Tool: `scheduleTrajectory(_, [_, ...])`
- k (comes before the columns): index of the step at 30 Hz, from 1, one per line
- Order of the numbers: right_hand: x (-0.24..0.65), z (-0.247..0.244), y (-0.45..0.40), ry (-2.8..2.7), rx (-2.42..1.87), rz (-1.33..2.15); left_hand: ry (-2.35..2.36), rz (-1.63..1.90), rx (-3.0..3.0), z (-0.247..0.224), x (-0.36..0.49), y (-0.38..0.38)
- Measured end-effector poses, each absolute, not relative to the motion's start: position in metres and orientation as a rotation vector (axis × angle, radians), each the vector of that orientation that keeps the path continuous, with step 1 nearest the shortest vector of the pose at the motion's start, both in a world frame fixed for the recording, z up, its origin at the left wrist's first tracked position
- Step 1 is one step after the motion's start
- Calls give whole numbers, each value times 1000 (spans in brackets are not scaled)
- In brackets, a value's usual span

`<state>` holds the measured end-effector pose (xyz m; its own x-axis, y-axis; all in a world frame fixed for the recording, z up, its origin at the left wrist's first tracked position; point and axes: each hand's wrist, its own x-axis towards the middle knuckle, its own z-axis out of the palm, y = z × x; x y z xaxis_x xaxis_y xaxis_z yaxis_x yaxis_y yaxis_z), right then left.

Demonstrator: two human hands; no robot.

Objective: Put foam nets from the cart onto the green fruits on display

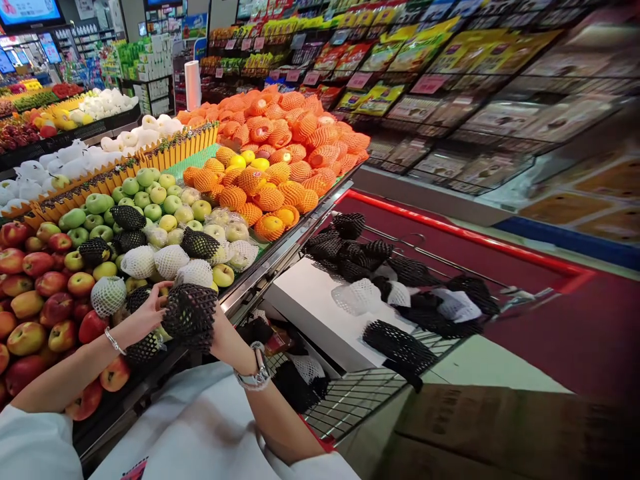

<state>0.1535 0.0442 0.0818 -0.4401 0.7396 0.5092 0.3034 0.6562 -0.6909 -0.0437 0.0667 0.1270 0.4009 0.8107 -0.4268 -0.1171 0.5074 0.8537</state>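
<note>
In front of my chest, a fruit in a black foam net sleeve [190,317] is held between my two hands; something greenish shows faintly through the mesh. My right hand [220,330] wraps round its right side, most of the fingers hidden behind the sleeve. At the left edge of the sleeve, my left hand [151,308] has its fingers curled against the mesh. Just beyond are fruits in white foam nets [171,260] and another in a black net [200,244]. Red apples [53,283] lie left of my left hand, with green apples [145,180] farther back.
Oranges in orange nets [267,190] fill the stand's far right. A shopping cart [350,400] on my right carries a white box [315,300] and loose black foam nets [400,343]. A brown carton [480,427] stands at lower right. Shelves of packets [420,53] line the back.
</note>
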Motion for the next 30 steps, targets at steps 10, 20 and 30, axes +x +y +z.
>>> scheduleTrajectory(10, [189,82,37,-1917,-976,708,968,640,665,112,-53,64])
scheduleTrajectory(20, [182,75,32,-1929,-1015,840,902,647,708,113,-43,62])
scheduleTrajectory(30, [162,54,39,-1812,-875,1000,983,672,711,113,-46,61])
